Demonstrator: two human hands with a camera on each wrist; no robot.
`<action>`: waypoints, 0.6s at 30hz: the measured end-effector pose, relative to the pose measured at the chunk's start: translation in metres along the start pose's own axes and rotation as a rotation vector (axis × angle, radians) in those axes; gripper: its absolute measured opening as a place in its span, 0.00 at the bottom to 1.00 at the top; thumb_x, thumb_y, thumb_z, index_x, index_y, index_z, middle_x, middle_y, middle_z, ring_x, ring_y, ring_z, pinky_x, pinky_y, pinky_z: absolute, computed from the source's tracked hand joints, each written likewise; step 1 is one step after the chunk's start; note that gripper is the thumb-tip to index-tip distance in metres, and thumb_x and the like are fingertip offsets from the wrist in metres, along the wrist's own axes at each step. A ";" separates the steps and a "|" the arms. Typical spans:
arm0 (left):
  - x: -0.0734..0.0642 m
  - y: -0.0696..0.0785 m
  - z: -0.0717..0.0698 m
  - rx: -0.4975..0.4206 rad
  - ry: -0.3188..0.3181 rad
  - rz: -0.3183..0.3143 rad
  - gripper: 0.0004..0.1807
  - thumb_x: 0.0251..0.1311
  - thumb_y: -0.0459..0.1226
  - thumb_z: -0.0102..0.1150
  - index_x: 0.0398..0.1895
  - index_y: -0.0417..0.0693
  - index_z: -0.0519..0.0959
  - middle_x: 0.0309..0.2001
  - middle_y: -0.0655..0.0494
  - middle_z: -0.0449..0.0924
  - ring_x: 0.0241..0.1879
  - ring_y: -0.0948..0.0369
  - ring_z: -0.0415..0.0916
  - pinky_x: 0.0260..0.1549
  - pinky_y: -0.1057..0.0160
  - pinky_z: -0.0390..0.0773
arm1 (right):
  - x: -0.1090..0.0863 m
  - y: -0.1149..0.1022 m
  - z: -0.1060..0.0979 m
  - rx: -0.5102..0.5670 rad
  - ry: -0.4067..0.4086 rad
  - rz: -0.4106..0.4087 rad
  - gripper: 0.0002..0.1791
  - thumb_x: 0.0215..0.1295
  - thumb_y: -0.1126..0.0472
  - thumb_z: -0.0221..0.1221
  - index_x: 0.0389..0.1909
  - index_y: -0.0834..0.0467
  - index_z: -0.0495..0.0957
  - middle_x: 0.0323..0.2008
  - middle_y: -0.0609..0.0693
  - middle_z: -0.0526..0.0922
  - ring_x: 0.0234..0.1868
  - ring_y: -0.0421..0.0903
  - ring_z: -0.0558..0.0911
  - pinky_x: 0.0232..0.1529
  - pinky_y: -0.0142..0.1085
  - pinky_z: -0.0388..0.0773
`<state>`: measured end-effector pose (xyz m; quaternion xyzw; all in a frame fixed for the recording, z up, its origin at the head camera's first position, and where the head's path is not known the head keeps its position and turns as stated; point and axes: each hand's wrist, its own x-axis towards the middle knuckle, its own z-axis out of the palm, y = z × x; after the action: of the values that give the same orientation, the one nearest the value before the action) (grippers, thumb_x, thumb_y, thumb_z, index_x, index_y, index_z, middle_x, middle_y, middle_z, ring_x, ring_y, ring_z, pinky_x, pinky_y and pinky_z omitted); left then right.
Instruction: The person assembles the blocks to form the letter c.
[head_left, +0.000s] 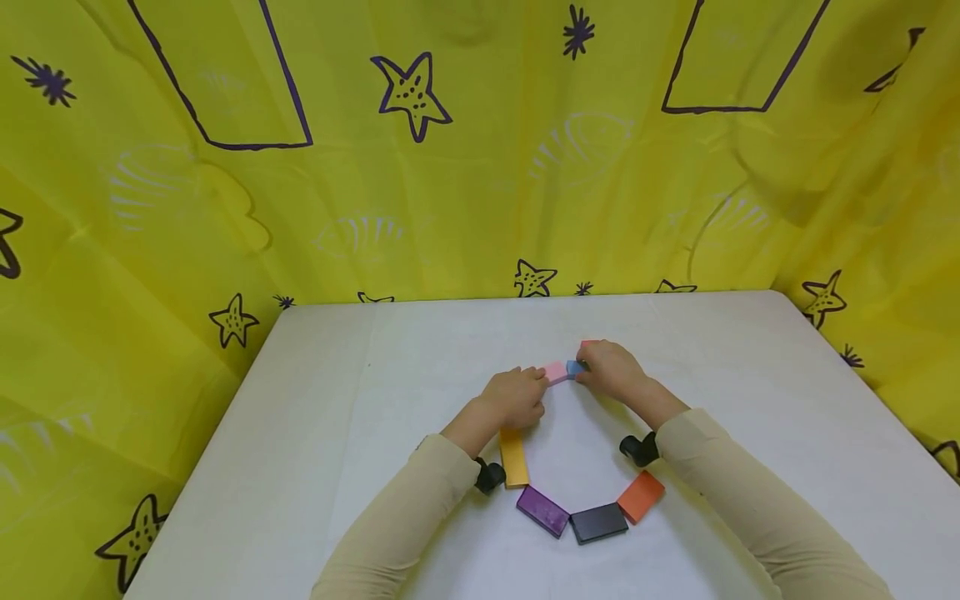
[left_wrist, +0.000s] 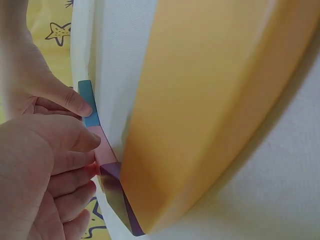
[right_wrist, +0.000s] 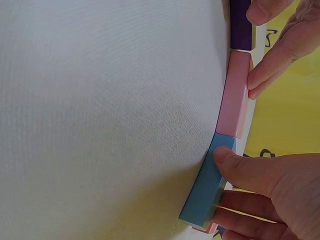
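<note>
My left hand (head_left: 516, 396) rests at the upper left of a ring of blocks, fingertips against the outer edge of a pink block (right_wrist: 234, 95). A dark purple block (right_wrist: 241, 25) joins its other end, hidden under this hand in the head view. My right hand (head_left: 613, 369) pinches a blue block (right_wrist: 210, 180), thumb on its upper face and fingers along the outer side. One end of the blue block meets the pink block. Part of a red block (head_left: 589, 342) shows behind the right hand.
Closer to me on the white table (head_left: 360, 500) lie a yellow block (head_left: 513, 458), a purple block (head_left: 543, 511), a black block (head_left: 598, 523) and an orange block (head_left: 641, 497), forming the ring's near side. A yellow patterned curtain (head_left: 465, 192) surrounds the far and side edges.
</note>
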<state>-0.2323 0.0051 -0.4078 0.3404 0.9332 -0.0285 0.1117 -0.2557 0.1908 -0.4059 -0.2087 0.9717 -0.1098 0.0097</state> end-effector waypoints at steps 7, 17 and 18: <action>-0.001 -0.001 0.000 0.033 0.007 0.014 0.25 0.66 0.42 0.43 0.65 0.46 0.65 0.66 0.55 0.61 0.65 0.59 0.56 0.62 0.61 0.53 | -0.001 0.002 -0.002 0.017 0.002 -0.005 0.08 0.50 0.64 0.67 0.28 0.64 0.79 0.24 0.49 0.77 0.25 0.47 0.73 0.31 0.41 0.72; -0.005 -0.003 0.002 -0.026 0.005 -0.002 0.28 0.66 0.44 0.43 0.68 0.45 0.60 0.68 0.54 0.56 0.66 0.59 0.54 0.61 0.63 0.54 | -0.004 0.008 -0.013 0.161 0.026 0.055 0.17 0.55 0.63 0.64 0.43 0.71 0.78 0.40 0.63 0.81 0.41 0.57 0.79 0.45 0.48 0.73; -0.005 -0.003 0.003 -0.031 0.006 -0.002 0.28 0.66 0.44 0.43 0.68 0.45 0.60 0.68 0.54 0.56 0.66 0.59 0.54 0.61 0.63 0.55 | -0.005 0.009 -0.014 0.174 0.026 0.072 0.18 0.55 0.63 0.63 0.43 0.71 0.78 0.41 0.64 0.81 0.42 0.57 0.78 0.45 0.48 0.73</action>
<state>-0.2300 -0.0011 -0.4093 0.3376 0.9342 -0.0131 0.1144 -0.2560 0.2035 -0.3941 -0.1705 0.9655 -0.1959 0.0193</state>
